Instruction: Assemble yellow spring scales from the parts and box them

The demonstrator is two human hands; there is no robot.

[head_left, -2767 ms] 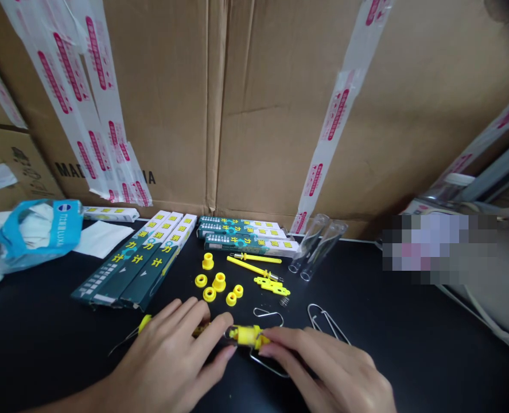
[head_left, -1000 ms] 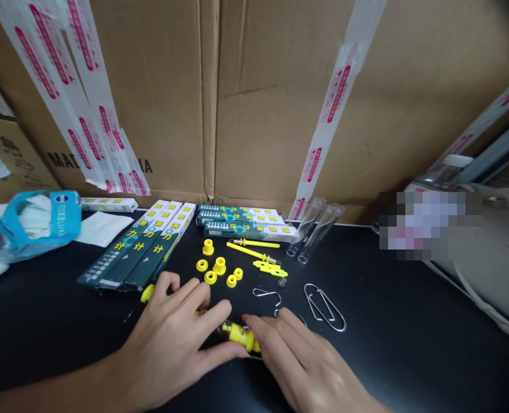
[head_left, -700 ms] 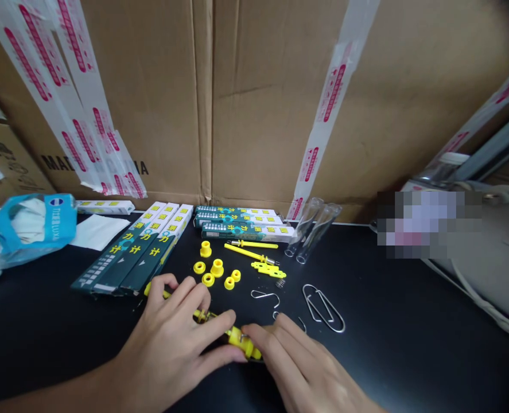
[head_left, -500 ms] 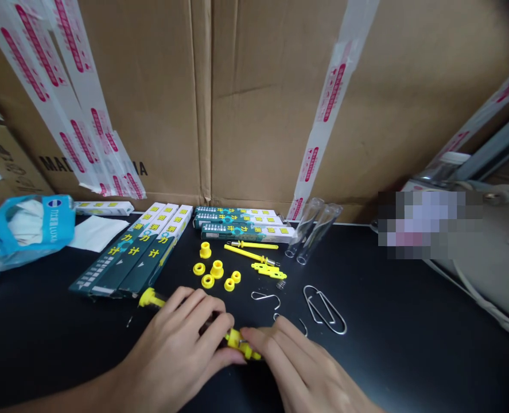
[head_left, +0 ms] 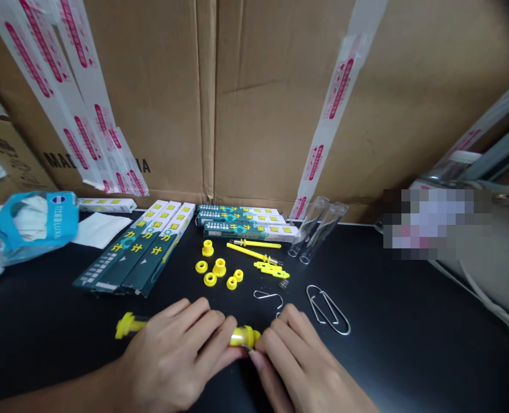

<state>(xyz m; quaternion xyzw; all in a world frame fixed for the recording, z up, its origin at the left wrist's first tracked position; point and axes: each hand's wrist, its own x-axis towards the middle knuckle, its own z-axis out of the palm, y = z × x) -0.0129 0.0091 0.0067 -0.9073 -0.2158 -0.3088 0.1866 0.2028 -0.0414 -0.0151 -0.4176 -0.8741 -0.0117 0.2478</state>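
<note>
My left hand [head_left: 177,355] is wrapped round a clear tube with yellow ends [head_left: 128,326], which lies sideways under its fingers. At the tube's right end, my right hand [head_left: 299,358] pinches the yellow end piece, and a bit of metal shows by the thumb. Beyond the hands lie several yellow caps and rings [head_left: 219,268], yellow rods [head_left: 253,252], yellow flat pieces [head_left: 272,269] and a small spring [head_left: 284,284]. An S-shaped metal hook [head_left: 268,296] is just past my right hand, with large wire hooks [head_left: 328,310] to its right.
Green and white boxes [head_left: 140,246] lie at the left, more boxes [head_left: 249,230] at the back. Clear tubes [head_left: 323,232] rest right of them. A blue plastic pack [head_left: 65,218] is far left, a pale bag [head_left: 486,252] far right. Large cardboard boxes [head_left: 271,115] stand behind.
The tube has turned nearly level, its left end moving left and nearer. My right fingers have closed in at its right end, and the right end piece now sits against the tube.
</note>
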